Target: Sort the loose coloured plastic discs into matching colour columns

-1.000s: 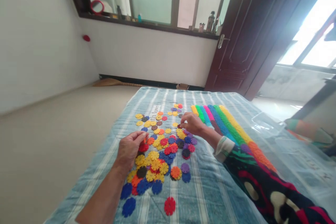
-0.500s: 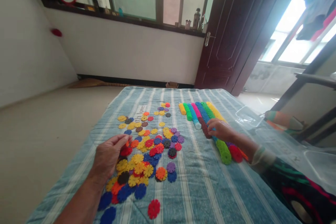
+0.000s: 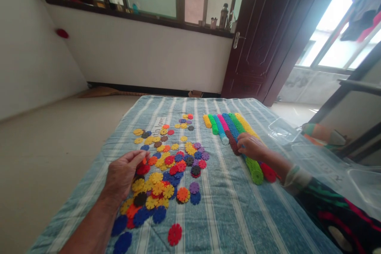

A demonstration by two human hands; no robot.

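Observation:
My left hand (image 3: 122, 172) is at the left edge of a loose pile of notched plastic discs (image 3: 157, 188) in yellow, blue, red, orange, purple and black. Its thumb and forefinger are pinched, with a bit of orange disc (image 3: 145, 160) showing at the tips. Over on the right, my right hand (image 3: 251, 146) rests on a row of stacked disc rods, fingers curled down beside the brown rod (image 3: 232, 143) and the blue rod (image 3: 230, 123). What lies under those fingers is hidden. Nearer me, a lime green rod (image 3: 254, 171) and a red rod (image 3: 268, 172) stick out below the wrist.
A striped blue cloth (image 3: 220, 214) covers the table. Clear plastic boxes (image 3: 282, 131) stand along its right edge. A single red disc (image 3: 174, 234) lies near the front. Behind are a brown door (image 3: 264, 27) and a window ledge with a thermos (image 3: 224, 16).
The view has shifted slightly. Both hands stay in nearly the same places, the left at the pile and the right over the rods.

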